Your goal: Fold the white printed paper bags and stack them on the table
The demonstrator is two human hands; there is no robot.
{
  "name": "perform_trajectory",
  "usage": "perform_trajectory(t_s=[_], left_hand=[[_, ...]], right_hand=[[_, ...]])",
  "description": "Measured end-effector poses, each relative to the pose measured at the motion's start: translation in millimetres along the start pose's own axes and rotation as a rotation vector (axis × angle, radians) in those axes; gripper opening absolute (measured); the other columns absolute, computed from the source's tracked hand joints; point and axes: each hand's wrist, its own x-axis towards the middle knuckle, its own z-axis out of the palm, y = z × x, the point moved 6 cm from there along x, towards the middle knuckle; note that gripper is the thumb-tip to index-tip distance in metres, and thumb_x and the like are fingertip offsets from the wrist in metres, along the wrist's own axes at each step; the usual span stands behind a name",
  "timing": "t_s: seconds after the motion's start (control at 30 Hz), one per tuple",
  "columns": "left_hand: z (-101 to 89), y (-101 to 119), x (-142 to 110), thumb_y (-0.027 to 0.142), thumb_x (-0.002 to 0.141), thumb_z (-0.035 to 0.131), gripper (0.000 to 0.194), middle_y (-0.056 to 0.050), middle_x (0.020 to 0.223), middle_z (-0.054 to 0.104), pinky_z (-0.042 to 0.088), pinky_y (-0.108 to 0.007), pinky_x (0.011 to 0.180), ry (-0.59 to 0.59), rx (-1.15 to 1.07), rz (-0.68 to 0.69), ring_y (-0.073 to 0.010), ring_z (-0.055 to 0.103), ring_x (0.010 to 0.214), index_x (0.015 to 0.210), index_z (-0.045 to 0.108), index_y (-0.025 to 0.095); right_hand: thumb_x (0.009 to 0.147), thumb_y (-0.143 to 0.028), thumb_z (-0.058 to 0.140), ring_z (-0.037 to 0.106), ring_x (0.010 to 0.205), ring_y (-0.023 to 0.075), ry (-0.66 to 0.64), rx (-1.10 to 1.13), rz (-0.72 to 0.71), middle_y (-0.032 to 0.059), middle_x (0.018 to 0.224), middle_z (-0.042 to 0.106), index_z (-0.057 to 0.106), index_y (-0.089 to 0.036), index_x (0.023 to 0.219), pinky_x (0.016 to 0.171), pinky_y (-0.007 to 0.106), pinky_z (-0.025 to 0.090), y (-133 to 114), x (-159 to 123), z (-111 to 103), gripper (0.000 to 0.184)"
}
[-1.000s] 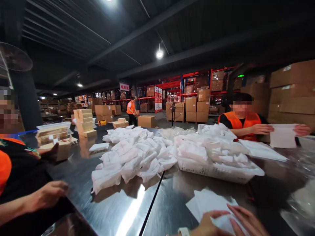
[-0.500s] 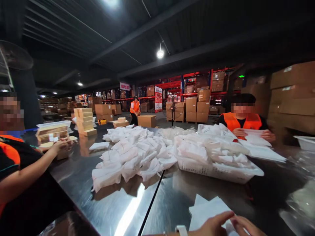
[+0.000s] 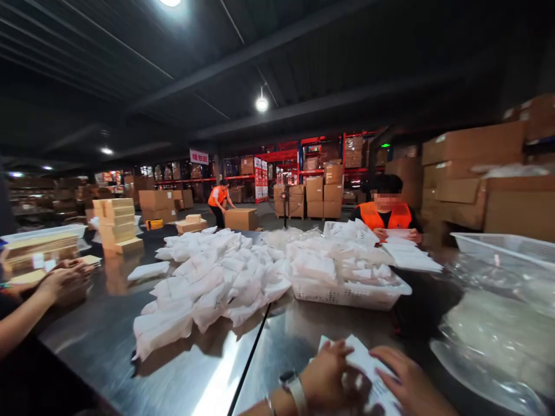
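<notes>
My left hand (image 3: 328, 375), with a watch on its wrist, rests with fingers curled on a white flat packet (image 3: 363, 361) that lies on the steel table (image 3: 195, 370) near the bottom edge. My right hand (image 3: 410, 381) lies on the same packet from the right, fingers stretched flat. A big heap of white packets (image 3: 208, 283) sits in the middle of the table. Beside it stands a white basket (image 3: 347, 294) piled with more packets.
A person in an orange vest (image 3: 385, 216) sits across the table handling white sheets. Another person's arm and hands (image 3: 60, 277) reach in at the left near stacked cardboard trays (image 3: 39, 248). Clear plastic bags (image 3: 489, 335) and a clear bin (image 3: 503, 248) are at the right.
The view has tipped down and shifted right, so both my hands show more fully on the packet. The left person's hands moved to the trays. The person opposite lowered the sheet.
</notes>
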Motion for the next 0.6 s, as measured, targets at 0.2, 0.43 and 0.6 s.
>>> perform_trajectory(t_s=[0.2,0.43,0.6], left_hand=[[35.2,-23.3,-16.9,0.031,0.087,0.051,0.027,-0.007,0.126,0.063,0.037,-0.046,0.107,-0.584,1.009,0.026,-0.0285,0.054,0.121,0.108,0.066,0.025],[-7.0,-4.5,-10.3,0.031,0.087,0.045,0.045,-0.022,0.125,0.057,0.035,-0.046,0.108,-0.295,1.274,-0.172,-0.0328,0.049,0.123,0.117,0.06,0.002],[-2.4,-5.8,-15.9,0.035,0.087,0.047,0.048,-0.021,0.131,0.054,0.035,-0.046,0.108,-0.291,1.27,-0.178,-0.0321,0.045,0.127,0.121,0.059,0.004]], right_hand=[[0.082,-0.05,0.051,0.044,0.133,0.0286,-0.35,-0.154,0.006,0.0079,0.141,0.051,0.065,-0.025,0.125,0.112,0.047,0.033,7.2,-19.7,32.6,0.051],[0.083,-0.024,0.048,0.066,0.099,0.028,0.178,-0.491,0.252,0.0134,0.102,0.072,0.074,-0.016,0.099,0.091,0.04,0.051,33.7,-4.6,-35.9,0.032],[0.086,-0.028,0.041,0.059,0.104,0.0298,0.479,-0.596,0.34,0.0145,0.105,0.067,0.069,-0.016,0.102,0.091,0.043,0.046,71.4,-21.5,-113.7,0.034]])
